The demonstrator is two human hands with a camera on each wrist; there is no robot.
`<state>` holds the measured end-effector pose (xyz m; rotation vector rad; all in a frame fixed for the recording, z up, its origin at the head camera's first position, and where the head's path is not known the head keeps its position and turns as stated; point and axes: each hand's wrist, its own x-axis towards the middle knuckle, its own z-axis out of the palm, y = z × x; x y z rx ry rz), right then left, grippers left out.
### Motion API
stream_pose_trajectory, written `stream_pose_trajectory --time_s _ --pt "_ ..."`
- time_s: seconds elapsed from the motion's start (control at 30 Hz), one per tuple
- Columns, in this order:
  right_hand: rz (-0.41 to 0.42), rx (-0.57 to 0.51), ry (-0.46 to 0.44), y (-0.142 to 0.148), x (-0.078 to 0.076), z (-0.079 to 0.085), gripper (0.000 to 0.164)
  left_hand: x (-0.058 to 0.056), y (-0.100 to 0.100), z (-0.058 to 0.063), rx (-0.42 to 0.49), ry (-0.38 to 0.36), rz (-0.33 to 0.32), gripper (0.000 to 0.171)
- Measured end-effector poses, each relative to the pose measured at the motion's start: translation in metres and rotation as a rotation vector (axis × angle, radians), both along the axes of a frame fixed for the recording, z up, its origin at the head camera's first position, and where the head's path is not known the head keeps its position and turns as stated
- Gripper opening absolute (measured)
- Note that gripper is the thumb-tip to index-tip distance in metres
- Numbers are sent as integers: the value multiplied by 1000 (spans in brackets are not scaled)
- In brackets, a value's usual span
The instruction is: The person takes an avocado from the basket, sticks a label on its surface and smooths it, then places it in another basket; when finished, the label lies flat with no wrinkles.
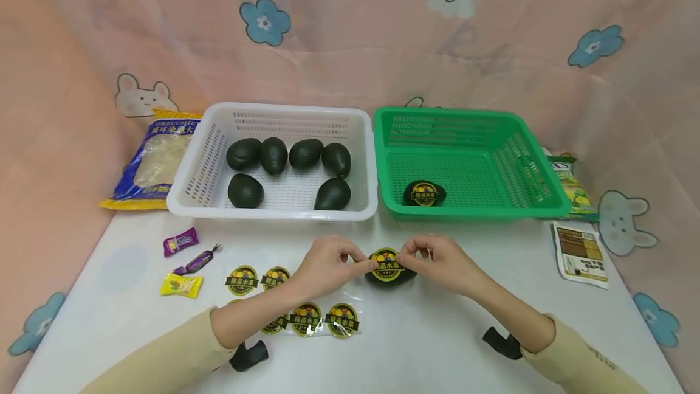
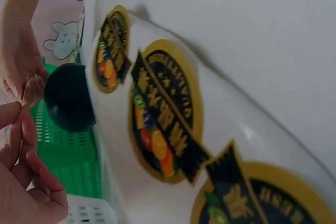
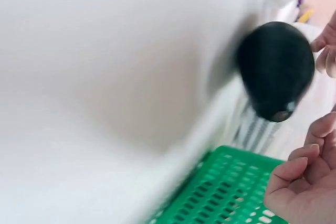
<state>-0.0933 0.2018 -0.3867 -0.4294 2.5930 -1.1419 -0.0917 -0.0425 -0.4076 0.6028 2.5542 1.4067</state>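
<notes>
A round black-and-gold fruit sticker is spread between both hands over a dark avocado on the table. My left hand pinches its left edge with thumb and forefinger. On the other side, the right hand pinches the right edge the same way. The avocado shows below the fingertips in the right wrist view; whether the sticker touches its skin I cannot tell. Under the left forearm lies a clear sheet of several more stickers, partly hidden by that arm.
A white basket holds several plain avocados. Beside it, a green basket contains one stickered avocado. Small wrapped candies lie at left, near a pasta bag. A brown-and-white packet and a green bag are at right.
</notes>
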Motion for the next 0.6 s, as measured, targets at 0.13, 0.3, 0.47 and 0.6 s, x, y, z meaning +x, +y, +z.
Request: stream_pose_trajectory --time_s 0.13,0.3,0.47,0.6 --pt "27 69 52 5 0 -10 13 -3 10 -9 -106 27 -26 19" --pt "34 121 150 6 -1 -18 19 -7 12 -16 -150 46 -42 26" --pt "62 83 371 7 -1 -23 29 -9 12 -22 -110 244 -103 11" --pt "201 4 573 8 -2 -28 21 -11 12 -26 -126 490 -189 23"
